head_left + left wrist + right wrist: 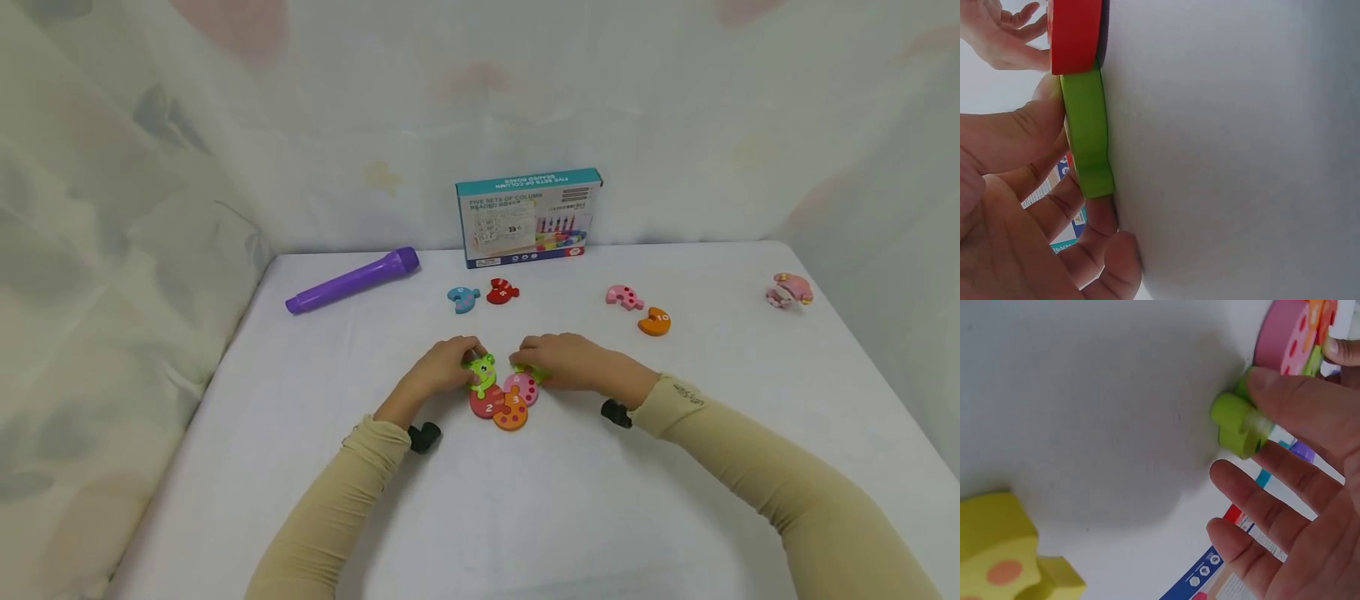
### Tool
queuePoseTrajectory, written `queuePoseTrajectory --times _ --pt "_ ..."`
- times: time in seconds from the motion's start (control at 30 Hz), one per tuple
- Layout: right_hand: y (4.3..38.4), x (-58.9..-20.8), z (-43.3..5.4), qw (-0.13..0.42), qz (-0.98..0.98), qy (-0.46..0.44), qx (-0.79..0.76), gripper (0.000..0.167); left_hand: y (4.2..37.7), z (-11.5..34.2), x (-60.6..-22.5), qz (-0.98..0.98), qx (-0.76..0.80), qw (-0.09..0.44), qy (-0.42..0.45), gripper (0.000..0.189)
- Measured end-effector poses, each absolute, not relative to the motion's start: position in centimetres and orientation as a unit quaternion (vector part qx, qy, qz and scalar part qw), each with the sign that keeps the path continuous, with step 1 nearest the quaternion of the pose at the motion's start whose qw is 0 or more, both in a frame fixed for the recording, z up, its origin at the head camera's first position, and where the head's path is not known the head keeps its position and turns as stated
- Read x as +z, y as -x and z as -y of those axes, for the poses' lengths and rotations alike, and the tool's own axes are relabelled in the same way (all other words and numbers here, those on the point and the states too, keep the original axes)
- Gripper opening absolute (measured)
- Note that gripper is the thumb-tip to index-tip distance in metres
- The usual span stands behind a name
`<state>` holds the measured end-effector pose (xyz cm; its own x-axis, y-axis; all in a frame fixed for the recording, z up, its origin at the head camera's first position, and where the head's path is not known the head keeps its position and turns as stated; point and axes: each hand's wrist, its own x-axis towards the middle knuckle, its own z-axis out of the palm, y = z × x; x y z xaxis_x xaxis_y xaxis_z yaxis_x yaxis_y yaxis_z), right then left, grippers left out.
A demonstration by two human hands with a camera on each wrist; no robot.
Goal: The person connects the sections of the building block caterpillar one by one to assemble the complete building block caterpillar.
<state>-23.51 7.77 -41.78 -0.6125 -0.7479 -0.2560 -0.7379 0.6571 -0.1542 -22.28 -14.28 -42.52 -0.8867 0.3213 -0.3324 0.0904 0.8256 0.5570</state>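
Joined wooden puzzle pieces form a curved caterpillar on the table. At its left end my left hand (pixel 447 365) pinches the green face piece (pixel 482 373), thumb on top and fingers round its edge. A red piece (pixel 487 403) marked 2, an orange piece (pixel 512 413) marked 3 and a pink piece (pixel 522 388) marked 4 follow. My right hand (pixel 566 361) pinches a green puzzle piece (pixel 1235 428) beside the pink one, between thumb and index finger; its other fingers spread loosely. In the head view, this hand covers most of that green piece.
Behind lie loose blue (pixel 464 298), red (pixel 502 291), pink (pixel 624 297) and orange (pixel 655 322) pieces. A yellow piece (pixel 997 544) shows in the right wrist view. A box (pixel 531 218), a purple toy microphone (pixel 352 281) and a pink figurine (pixel 791 290) stand or lie farther out.
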Motion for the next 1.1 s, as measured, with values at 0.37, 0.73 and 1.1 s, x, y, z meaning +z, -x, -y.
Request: queuePoseTrajectory --times 0.37,0.73,1.1 --pt "24.1 -39.7 -9.7 0.136 -0.92 0.362 -0.071 0.059 22.6 14.2 -42.7 -0.935 0.269 0.207 -0.102 0.036" --pt "25.8 -38.7 -9.7 0.083 -0.925 0.356 -0.105 0.059 22.5 14.5 -43.1 -0.936 0.268 0.204 -0.102 0.035" --pt "28.9 -37.8 -5.1 0.087 -0.927 0.346 -0.11 0.057 22.4 14.3 -42.8 -0.933 0.275 0.203 -0.112 0.033"
